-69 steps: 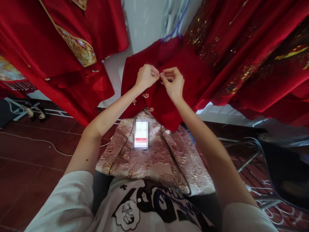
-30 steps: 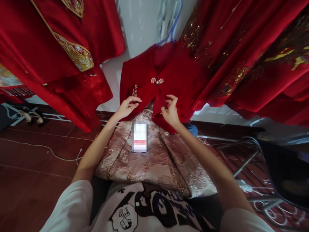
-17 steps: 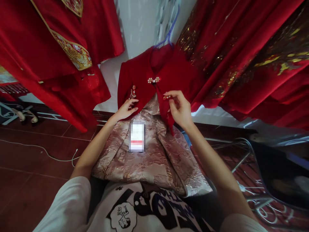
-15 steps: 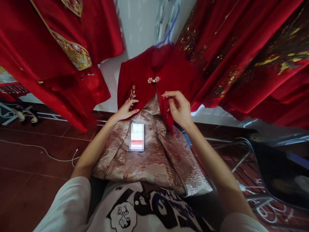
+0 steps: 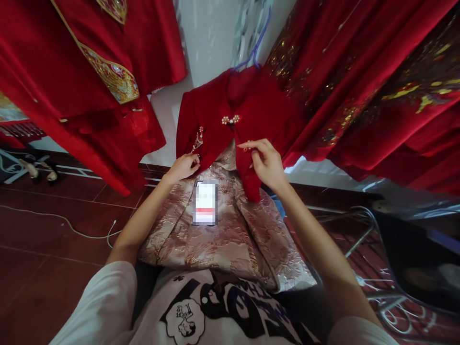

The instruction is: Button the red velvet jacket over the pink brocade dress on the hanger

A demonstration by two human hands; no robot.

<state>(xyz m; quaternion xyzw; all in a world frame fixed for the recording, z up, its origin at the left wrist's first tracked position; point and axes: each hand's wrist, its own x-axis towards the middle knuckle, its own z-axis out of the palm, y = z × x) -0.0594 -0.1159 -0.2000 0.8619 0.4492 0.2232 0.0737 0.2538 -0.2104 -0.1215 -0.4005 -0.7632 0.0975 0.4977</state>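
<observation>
A short red jacket (image 5: pixel 212 108) hangs on a purple hanger (image 5: pixel 256 48) in front of me. Pearly flower clasps (image 5: pixel 230 120) join its front, and a beaded ornament (image 5: pixel 199 138) sits on its left side. My left hand (image 5: pixel 184 166) is at the lower left edge of the jacket, its fingers curled together on the cloth. Over the jacket's right front, my right hand (image 5: pixel 264 158) has its thumb and fingers closed around something too small to make out. A lit phone (image 5: pixel 205 203) lies on the shiny brocade cloth (image 5: pixel 212 244) across my lap.
Red garments with gold trim (image 5: pixel 111 76) hang at the left, and red sequinned garments (image 5: pixel 345 110) at the right. A metal-framed black chair (image 5: pixel 413 258) stands at the right. A white cable (image 5: pixel 82 235) runs over the tiled floor, near shoes (image 5: pixel 52 175).
My left hand's fingers have drawn in from spread to curled at the jacket edge. The lower right part of the jacket front has shifted and hangs wider. My right hand has barely moved.
</observation>
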